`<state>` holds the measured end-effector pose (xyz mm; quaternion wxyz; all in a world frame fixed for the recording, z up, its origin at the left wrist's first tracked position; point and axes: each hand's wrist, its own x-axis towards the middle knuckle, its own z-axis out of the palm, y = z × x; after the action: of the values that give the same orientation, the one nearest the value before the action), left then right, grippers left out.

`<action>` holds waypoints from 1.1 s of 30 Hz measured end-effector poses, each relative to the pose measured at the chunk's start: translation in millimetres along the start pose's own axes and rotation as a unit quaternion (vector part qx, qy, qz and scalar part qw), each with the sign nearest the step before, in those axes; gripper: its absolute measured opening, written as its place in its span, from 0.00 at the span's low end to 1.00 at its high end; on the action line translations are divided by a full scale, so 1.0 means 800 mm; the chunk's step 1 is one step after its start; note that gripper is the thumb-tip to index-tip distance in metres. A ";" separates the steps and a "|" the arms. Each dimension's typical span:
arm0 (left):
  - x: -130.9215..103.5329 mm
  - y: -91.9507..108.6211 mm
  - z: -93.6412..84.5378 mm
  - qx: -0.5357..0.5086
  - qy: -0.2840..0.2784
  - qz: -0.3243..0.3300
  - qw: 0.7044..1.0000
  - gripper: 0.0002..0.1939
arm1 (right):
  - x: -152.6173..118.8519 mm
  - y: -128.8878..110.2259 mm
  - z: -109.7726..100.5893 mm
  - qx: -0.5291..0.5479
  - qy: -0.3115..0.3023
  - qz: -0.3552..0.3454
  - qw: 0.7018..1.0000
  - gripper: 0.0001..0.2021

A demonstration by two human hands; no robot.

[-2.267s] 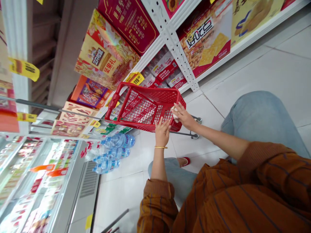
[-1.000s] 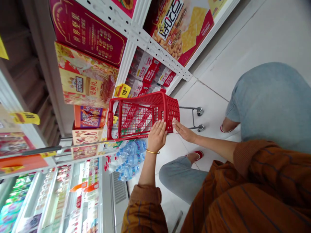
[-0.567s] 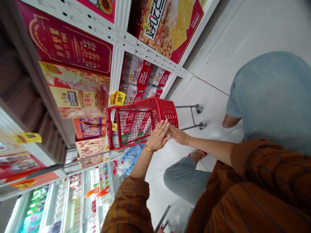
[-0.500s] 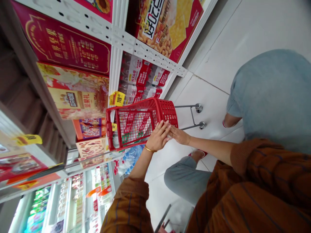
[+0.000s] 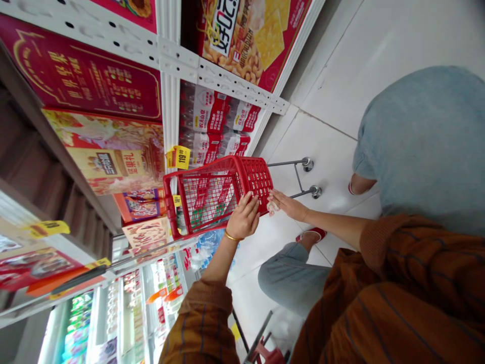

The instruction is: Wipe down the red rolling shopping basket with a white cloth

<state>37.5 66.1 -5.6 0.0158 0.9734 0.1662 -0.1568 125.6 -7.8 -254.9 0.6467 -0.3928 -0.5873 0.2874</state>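
Red plastic shopping trolley (image 5: 258,177) has the unclenched left hand (image 5: 243,218) at its near rim; beside it, the right hand (image 5: 291,206) grips crumpled white tissue (image 5: 272,207).

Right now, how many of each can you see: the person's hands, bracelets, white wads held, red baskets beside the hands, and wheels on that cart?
Left hand and right hand: 2
Gold bracelet: 1
White wad: 1
Red basket: 1
Visible wheels: 2
Total: 7

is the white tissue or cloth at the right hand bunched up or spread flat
Bunched up: the white tissue or cloth shows crinkled folds under the right hand. Any part behind the fingers is hidden.
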 end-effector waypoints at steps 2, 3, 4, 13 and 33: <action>-0.001 0.000 0.001 -0.004 0.001 -0.007 1.000 0.24 | -0.002 0.001 -0.003 0.025 -0.010 0.016 0.999 0.23; -0.001 0.000 0.001 -0.005 0.002 -0.007 1.000 0.24 | -0.001 0.001 -0.004 0.034 -0.013 0.015 0.999 0.23; -0.001 0.000 0.001 -0.005 0.003 -0.008 1.000 0.24 | 0.001 0.001 -0.006 0.040 -0.016 0.011 0.999 0.23; 0.001 0.001 0.002 -0.005 0.014 0.000 1.000 0.23 | 0.058 -0.010 -0.034 0.004 0.065 0.029 0.997 0.19; 0.004 0.004 -0.002 -0.021 0.028 -0.007 0.999 0.23 | 0.105 -0.052 -0.001 0.021 0.174 0.213 0.961 0.24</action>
<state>42.4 64.1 -5.0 0.0308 0.9757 0.1765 -0.1260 134.6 39.9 -174.8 0.6709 -0.5387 -0.3624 0.3582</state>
